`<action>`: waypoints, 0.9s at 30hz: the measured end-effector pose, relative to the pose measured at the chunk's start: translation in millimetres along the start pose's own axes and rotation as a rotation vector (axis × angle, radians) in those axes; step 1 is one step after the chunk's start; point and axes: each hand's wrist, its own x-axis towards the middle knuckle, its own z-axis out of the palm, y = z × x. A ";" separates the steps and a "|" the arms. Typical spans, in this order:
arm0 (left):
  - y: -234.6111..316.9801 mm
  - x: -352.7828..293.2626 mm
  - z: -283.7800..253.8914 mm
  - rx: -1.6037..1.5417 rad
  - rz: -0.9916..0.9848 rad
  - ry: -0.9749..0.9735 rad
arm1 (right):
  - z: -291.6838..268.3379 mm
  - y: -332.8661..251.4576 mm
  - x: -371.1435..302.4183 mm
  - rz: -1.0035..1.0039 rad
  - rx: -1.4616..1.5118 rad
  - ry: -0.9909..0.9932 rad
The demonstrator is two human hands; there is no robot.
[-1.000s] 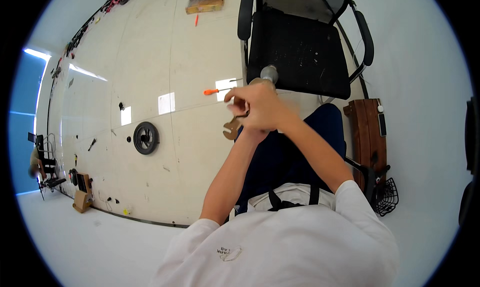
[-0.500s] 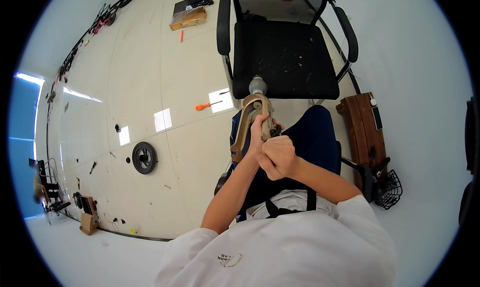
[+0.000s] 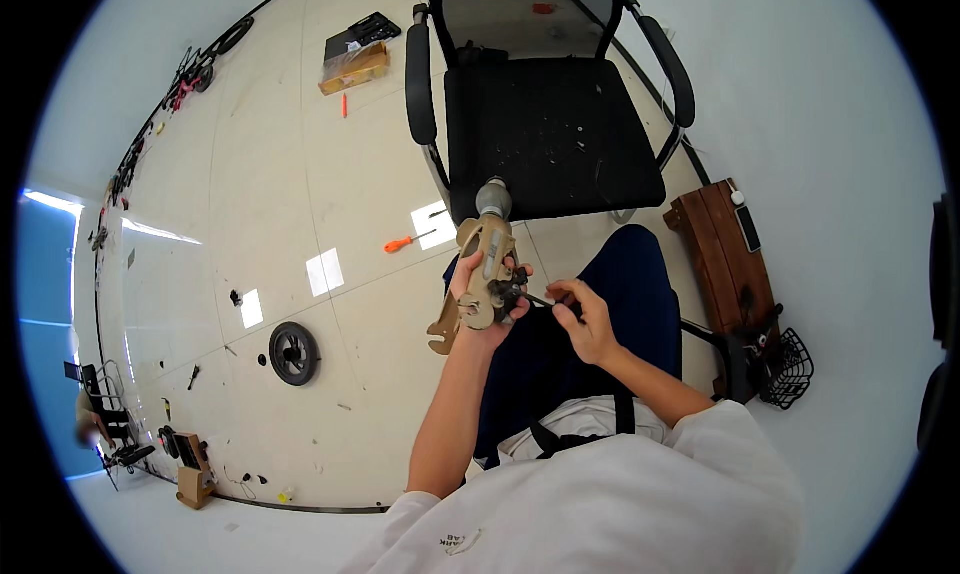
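our left hand [image 3: 465, 274] grips a tan fork [image 3: 493, 246] before the black chair [image 3: 555, 124]; our right hand [image 3: 590, 326] seems to pinch a dark rod [image 3: 540, 301] at its fitting [image 3: 507, 292]; we should brace the fork steady.

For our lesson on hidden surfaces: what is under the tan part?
Beneath the tan part is the left hand; its fingers show along the right side. Dark blue trousers show further below. The palm and the part's underside are covered.
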 end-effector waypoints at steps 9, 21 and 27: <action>-10.7 -10.3 -16.1 -0.089 0.029 0.089 | 25.4 18.4 61.5 0.909 0.881 0.180; -19.8 -0.7 -10.1 0.194 -0.160 -0.027 | 16.2 43.6 96.1 0.612 0.404 0.181; -34.8 -4.3 -1.7 0.513 -0.062 0.168 | 24.8 -11.7 78.5 0.249 0.093 0.063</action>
